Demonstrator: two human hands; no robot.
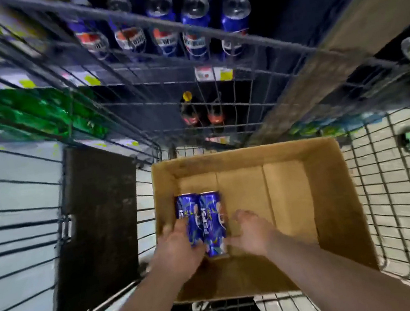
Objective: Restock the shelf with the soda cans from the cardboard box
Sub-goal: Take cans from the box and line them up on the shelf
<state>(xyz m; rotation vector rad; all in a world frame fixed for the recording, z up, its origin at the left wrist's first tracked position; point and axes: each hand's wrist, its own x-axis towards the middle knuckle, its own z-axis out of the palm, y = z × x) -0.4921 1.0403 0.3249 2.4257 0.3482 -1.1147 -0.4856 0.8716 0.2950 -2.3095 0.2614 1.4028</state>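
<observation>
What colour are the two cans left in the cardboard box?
Both cans are blue with lighter streaks and white lettering, clearest in the head view.

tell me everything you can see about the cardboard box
The cardboard box is plain brown board, open-topped, with flap seams across its floor. It sits upright in a wire cart. It is nearly empty: two blue cans lie side by side near its left wall. The left hand reaches in and grips the left can; the right hand is open beside the other, above bare floor.
</observation>
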